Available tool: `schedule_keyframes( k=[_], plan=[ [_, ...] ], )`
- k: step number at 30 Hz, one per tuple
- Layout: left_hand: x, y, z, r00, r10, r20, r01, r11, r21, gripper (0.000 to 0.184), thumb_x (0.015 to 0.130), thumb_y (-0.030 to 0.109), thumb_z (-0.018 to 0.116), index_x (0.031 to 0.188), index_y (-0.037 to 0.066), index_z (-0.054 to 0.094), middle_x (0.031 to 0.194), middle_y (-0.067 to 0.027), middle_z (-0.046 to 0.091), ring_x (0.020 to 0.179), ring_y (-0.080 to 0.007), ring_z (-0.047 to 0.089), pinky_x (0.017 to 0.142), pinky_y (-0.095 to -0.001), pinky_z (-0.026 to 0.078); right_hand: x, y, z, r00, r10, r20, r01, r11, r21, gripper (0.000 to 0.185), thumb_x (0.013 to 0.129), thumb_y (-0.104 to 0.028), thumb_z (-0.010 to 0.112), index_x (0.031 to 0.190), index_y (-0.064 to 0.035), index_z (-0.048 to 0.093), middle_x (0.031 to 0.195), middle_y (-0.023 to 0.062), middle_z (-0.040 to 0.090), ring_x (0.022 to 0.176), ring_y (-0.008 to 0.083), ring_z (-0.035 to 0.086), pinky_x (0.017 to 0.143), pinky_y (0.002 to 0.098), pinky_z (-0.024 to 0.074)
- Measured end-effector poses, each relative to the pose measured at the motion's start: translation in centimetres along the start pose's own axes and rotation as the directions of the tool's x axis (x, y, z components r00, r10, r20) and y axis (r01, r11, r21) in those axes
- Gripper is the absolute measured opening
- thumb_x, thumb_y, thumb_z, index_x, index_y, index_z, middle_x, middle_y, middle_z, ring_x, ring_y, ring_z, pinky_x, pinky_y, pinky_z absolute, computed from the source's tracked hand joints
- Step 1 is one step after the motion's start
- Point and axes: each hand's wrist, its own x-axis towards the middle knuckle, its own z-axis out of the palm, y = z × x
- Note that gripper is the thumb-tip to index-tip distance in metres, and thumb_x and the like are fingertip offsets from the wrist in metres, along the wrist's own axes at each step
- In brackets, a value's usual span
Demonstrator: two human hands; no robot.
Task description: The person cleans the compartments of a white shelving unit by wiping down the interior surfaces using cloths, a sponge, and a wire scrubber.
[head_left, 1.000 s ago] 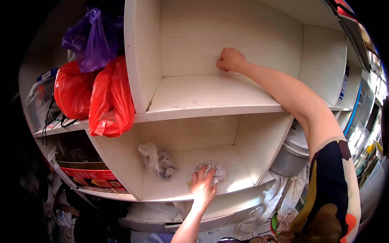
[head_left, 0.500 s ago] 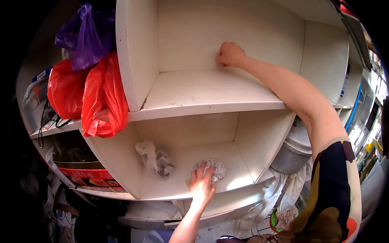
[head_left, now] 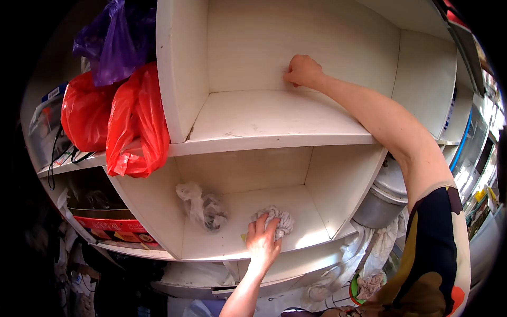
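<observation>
My left hand (head_left: 261, 241) rests in the lower compartment with its fingers curled over a crumpled pale rag (head_left: 281, 222). A bit of yellow shows beside these fingers. Up in the upper compartment (head_left: 264, 113), my right hand (head_left: 304, 71) is closed, its fingertips by the back edge of the shelf board. Anything inside that fist is hidden from me. Left of the rag, a crumpled clear plastic bag (head_left: 203, 208) lies on the lower shelf floor.
Red plastic bags (head_left: 138, 119) and a purple bag (head_left: 117, 50) fill the left shelf. Beneath them sits a red box (head_left: 113, 231). A metal pot (head_left: 384, 198) stands right of the lower compartment. Cloth lies in a green-and-red basin (head_left: 369, 285) below.
The view has shifted very slightly. My right hand sits marginally further right; my left hand and the rag look unmoved.
</observation>
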Motion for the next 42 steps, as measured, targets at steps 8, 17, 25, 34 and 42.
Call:
schedule_keyframes(
  k=[8, 17, 25, 34, 42],
  plan=[
    [0.0, 0.0, 0.0, 1.000, 0.016, -0.011, -0.016, 1.000, 0.008, 0.053, 0.057, 0.003, 0.070, 0.107, 0.015, 0.063, 0.123, -0.0080, 0.052, 0.102, -0.0315, 0.051, 0.084, -0.0396, 0.049, -0.4, -0.3, -0.3, 1.000, 0.016, 0.021, -0.016, 1.000, 0.001, 0.017, 0.067, -0.020, 0.060, 0.056, -0.0082, 0.066, 0.066, 0.0075, 0.067, 0.069, 0.0231, 0.066, 0.065, 0.0367, 0.0532],
    [0.0, -0.1, 0.1, 1.000, 0.009, -0.017, -0.009, 1.000, -0.006, 0.053, 0.057, 0.003, 0.070, 0.107, 0.016, 0.063, 0.122, -0.0081, 0.052, 0.102, -0.0318, 0.051, 0.085, -0.0397, 0.049, -0.3, -0.4, -0.1, 1.000, 0.017, -0.012, -0.017, 1.000, 0.003, 0.017, 0.067, -0.020, 0.061, 0.059, -0.0070, 0.067, 0.065, 0.0089, 0.067, 0.072, 0.0247, 0.067, 0.067, 0.0380, 0.0534],
    [0.0, -0.1, 0.0, 1.000, -0.013, 0.002, 0.013, 1.000, -0.012, 0.051, 0.059, 0.003, 0.067, 0.108, 0.015, 0.063, 0.123, -0.0089, 0.052, 0.106, -0.0331, 0.049, 0.085, -0.0408, 0.049, -0.2, -0.3, -0.2, 1.000, -0.004, 0.007, 0.004, 1.000, 0.011, 0.017, 0.067, -0.020, 0.061, 0.057, -0.0066, 0.067, 0.064, 0.0085, 0.066, 0.069, 0.0245, 0.066, 0.066, 0.0377, 0.0528],
    [-0.1, -0.2, 0.2, 0.999, 0.012, -0.036, -0.012, 1.000, 0.008, 0.052, 0.057, 0.003, 0.069, 0.107, 0.016, 0.063, 0.122, -0.0080, 0.052, 0.102, -0.0320, 0.051, 0.083, -0.0399, 0.049, 0.3, 0.5, 0.5, 0.999, -0.039, -0.035, 0.040, 0.999, 0.027, 0.016, 0.065, -0.018, 0.059, 0.056, -0.0063, 0.066, 0.061, 0.0090, 0.065, 0.067, 0.0246, 0.065, 0.064, 0.0383, 0.0521],
    [-0.1, -0.2, 0.3, 0.999, -0.016, -0.030, 0.016, 1.000, 0.000, 0.049, 0.059, 0.004, 0.068, 0.106, 0.016, 0.064, 0.123, -0.0090, 0.053, 0.105, -0.0333, 0.050, 0.085, -0.0410, 0.049, -0.3, -0.3, 0.5, 0.997, -0.019, -0.080, 0.014, 0.998, -0.053, 0.015, 0.068, -0.018, 0.061, 0.062, -0.0051, 0.067, 0.061, 0.0074, 0.065, 0.064, 0.0219, 0.065, 0.061, 0.0357, 0.0523]
  ],
)
